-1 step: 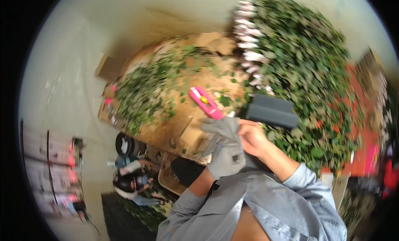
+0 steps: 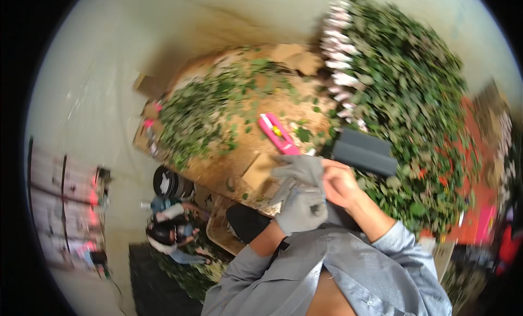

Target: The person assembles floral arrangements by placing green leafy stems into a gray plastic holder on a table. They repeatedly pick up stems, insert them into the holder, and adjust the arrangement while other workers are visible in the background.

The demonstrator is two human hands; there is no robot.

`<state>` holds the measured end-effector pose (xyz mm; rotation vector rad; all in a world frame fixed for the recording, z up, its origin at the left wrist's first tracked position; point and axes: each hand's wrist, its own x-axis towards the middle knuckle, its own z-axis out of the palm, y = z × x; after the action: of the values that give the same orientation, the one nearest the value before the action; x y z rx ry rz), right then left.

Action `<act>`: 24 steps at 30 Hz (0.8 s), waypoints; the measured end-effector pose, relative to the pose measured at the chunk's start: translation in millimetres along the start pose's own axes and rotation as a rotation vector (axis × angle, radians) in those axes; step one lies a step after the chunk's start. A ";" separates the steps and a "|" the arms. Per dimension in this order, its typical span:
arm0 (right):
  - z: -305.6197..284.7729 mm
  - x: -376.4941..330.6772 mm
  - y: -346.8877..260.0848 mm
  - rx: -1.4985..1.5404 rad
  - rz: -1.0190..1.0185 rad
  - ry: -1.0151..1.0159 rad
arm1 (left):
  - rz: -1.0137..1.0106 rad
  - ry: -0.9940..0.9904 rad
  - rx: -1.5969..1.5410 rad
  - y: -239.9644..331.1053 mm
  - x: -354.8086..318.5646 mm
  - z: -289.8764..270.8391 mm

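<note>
My left hand wears a grey work glove with a small dark patch on it, and its fingers are bent. My bare right hand is curled against it in front of my body. Between the two is a grey glove, its limp fingers pointing left; both hands appear to grip it, though the fingertips are partly hidden. Just beyond, a pink tool with a yellow spot in its middle lies on the wooden table. Right of it sits a dark grey box-shaped object.
Loose leaves cover the table's left part. A big pile of leafy stems with pale wrapped heads fills the right. A cardboard piece lies near the front edge. Lower left, a person works beside a black bucket and a crate.
The whole view has shifted slightly, with the table and pile sitting a little farther right. Both hands keep the same hold on the grey glove.
</note>
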<state>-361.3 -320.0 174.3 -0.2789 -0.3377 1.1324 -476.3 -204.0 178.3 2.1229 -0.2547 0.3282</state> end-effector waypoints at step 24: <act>-3.5 38.9 37.9 -0.642 -0.071 0.245 | -0.117 0.239 0.702 -50.4 -11.0 11.0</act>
<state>-376.5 -269.5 161.3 -0.9550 -0.4831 0.8818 -469.8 -185.5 129.3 2.7346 0.1534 0.6702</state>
